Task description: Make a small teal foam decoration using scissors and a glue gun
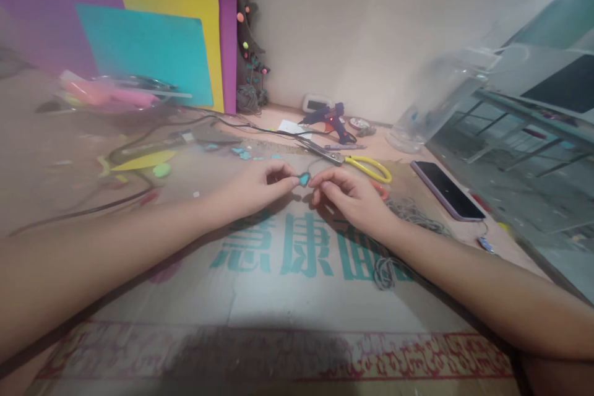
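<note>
Between thumb and forefinger, my left hand (273, 182) pinches a small heart-shaped turquoise piece (304, 179) with a dark grey edge. My right hand (350, 195) is closed just to the right of it, its fingertips pinched at the edge where a thin grey cord (315, 163) leaves the piece. Its fingers partly hide what they grip. More grey cord (411, 213) lies in loose coils beside and beneath my right wrist. Beyond my right hand lie yellow-handled scissors (369, 167), and an orange handle (379, 190) shows behind that hand.
Printed cardboard (260, 303) covers the table. A purple glue gun (331, 120) lies near the wall, with turquoise scraps (242, 153) to its left. A phone (446, 190) rests at the right edge, near a clear container (445, 99). Coloured sheets (148, 49) stand at the back left.
</note>
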`<act>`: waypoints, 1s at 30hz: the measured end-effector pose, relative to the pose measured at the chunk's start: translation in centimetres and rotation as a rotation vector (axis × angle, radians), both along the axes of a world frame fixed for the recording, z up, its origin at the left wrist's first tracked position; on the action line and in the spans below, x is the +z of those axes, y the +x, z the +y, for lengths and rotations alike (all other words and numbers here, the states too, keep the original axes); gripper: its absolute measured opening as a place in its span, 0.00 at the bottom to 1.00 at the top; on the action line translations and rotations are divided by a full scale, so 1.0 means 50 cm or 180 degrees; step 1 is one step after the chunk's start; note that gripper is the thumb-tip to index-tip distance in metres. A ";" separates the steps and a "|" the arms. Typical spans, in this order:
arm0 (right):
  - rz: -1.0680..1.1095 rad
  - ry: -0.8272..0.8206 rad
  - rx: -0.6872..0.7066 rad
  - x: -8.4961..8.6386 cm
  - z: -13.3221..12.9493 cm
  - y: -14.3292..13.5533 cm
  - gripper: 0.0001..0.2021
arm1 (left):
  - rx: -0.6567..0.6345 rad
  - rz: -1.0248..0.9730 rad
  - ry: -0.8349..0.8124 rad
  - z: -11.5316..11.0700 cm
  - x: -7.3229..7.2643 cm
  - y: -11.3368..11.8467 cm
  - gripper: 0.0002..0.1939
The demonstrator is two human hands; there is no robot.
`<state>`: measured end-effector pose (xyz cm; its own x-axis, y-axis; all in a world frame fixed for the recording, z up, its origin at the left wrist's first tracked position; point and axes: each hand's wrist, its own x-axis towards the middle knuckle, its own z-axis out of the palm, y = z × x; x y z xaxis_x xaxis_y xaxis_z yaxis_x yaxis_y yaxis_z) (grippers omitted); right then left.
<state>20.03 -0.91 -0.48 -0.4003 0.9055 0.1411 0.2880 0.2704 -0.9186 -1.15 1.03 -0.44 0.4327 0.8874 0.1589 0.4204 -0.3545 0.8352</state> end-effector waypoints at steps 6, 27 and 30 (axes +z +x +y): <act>-0.0001 -0.0115 -0.0052 -0.005 0.005 0.001 0.09 | 0.0011 0.0077 -0.0028 0.003 -0.004 -0.001 0.14; 0.0135 -0.0141 -0.0176 -0.008 0.004 0.000 0.11 | -0.0134 0.0152 0.0050 0.003 -0.004 -0.003 0.14; 0.0109 -0.0095 -0.0122 -0.004 0.003 -0.001 0.10 | -0.0182 0.0236 0.0083 0.001 -0.002 -0.002 0.14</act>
<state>19.97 -0.74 -0.70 -0.3606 0.9241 0.1268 0.2659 0.2322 -0.9356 -1.25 1.06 -0.55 0.4939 0.8569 0.1473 0.4591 -0.4009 0.7928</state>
